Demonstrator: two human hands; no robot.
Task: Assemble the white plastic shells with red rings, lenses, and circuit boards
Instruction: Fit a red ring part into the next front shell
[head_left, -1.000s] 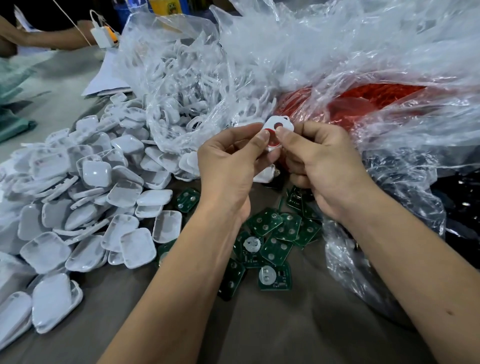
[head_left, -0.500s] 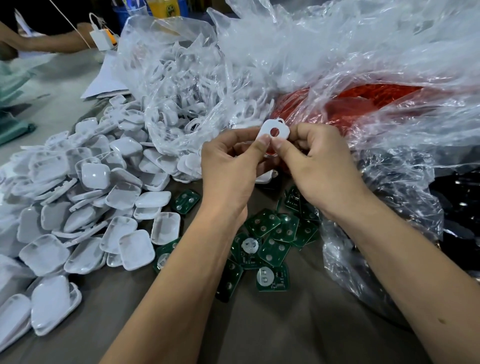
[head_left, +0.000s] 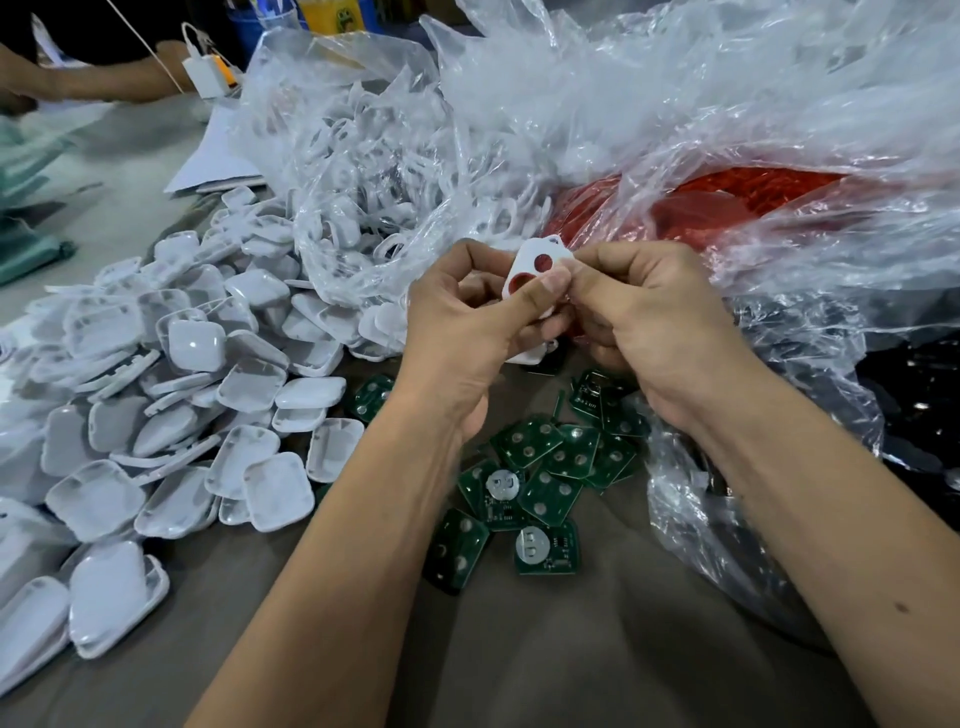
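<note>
While the left hand is pinching the white shell to steady it, the right hand is gripping its edge, probably seating the red insert.

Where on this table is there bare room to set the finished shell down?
Bare grey table shows near the front edge between the forearms, below the green circuit boards. A smaller strip lies between those boards and the heaped white plastic shells. Crowded elsewhere: clear plastic bags behind.

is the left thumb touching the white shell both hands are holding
Touching. The head view shows the left hand pressing its thumb on the white shell beside a red opening.
</note>
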